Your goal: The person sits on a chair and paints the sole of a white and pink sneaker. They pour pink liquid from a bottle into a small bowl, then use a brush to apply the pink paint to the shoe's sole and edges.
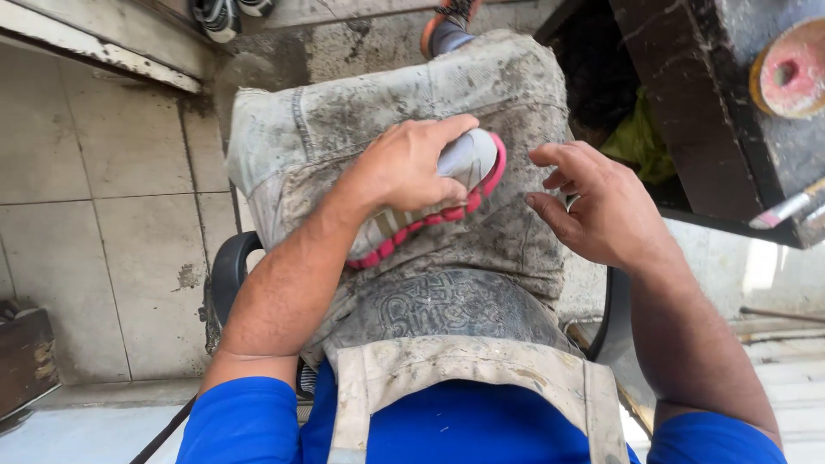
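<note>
My left hand (411,163) grips a grey sports shoe (468,159) with a pink sole, pressing it sole-sideways on my lap. The lap is covered by a dirty, stained grey apron (326,129). My right hand (601,206) hovers just right of the shoe's toe, fingers curled with the fingertips pinched together; whether something small is between them is not visible. Both arms wear blue sleeves.
A dark workbench (713,112) stands at the upper right, carrying a round pink-and-yellow disc (791,69) and a brush-like tool (786,208). Pale floor tiles (103,215) lie to the left, other shoes (219,15) rest at the top, and I sit on a black chair (228,271).
</note>
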